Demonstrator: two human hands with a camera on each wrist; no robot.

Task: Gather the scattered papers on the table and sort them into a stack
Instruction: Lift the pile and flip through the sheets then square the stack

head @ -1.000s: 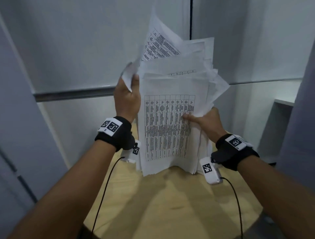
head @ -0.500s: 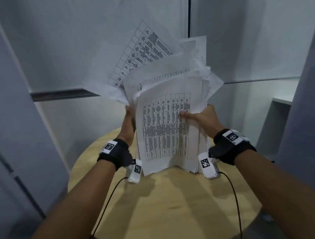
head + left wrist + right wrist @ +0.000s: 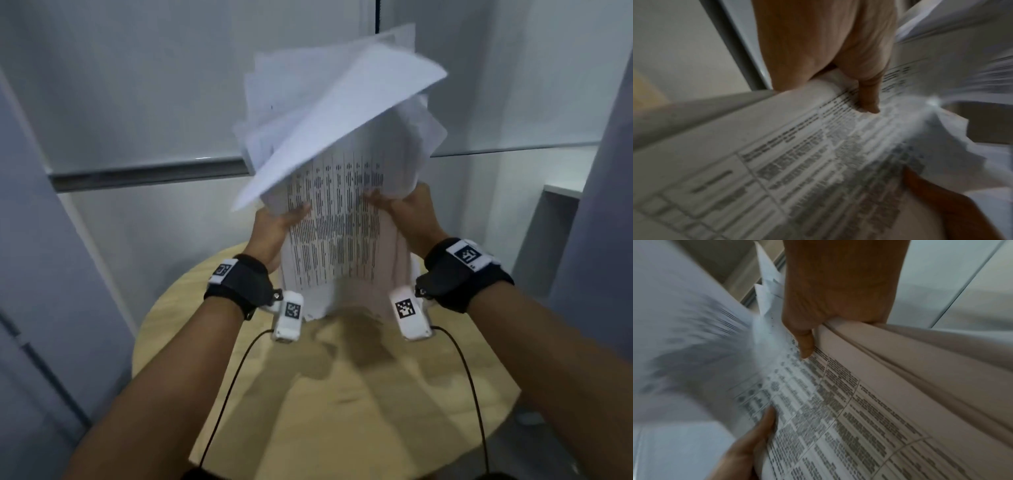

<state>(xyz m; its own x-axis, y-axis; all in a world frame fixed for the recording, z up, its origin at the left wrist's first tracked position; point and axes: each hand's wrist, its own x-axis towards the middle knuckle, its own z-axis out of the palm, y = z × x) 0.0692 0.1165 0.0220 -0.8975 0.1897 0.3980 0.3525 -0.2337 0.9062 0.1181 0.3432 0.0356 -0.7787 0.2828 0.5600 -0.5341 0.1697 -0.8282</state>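
Observation:
A thick bundle of white papers (image 3: 334, 236) printed with tables stands upright over the round wooden table (image 3: 342, 411). My left hand (image 3: 274, 226) grips its left edge, thumb on the front sheet. My right hand (image 3: 407, 212) grips its right edge in the same way. The top sheets (image 3: 342, 113) fan out unevenly and one blurred sheet flops forward. In the left wrist view my left hand (image 3: 838, 65) pinches the papers (image 3: 797, 154), thumb on the print. In the right wrist view my right hand (image 3: 828, 305) clamps the papers (image 3: 838, 402), with the left hand (image 3: 748, 447) lower down.
Grey-white wall panels (image 3: 137, 85) with a metal rail (image 3: 147, 173) stand behind the table. A white shelf edge (image 3: 561, 190) is at the right. Black cables (image 3: 226, 387) run from both wrist cameras over the tabletop.
My left hand has come down from the bundle's top left corner to its left edge. The loose top sheet has swung over to the front. The bundle has sunk toward the table.

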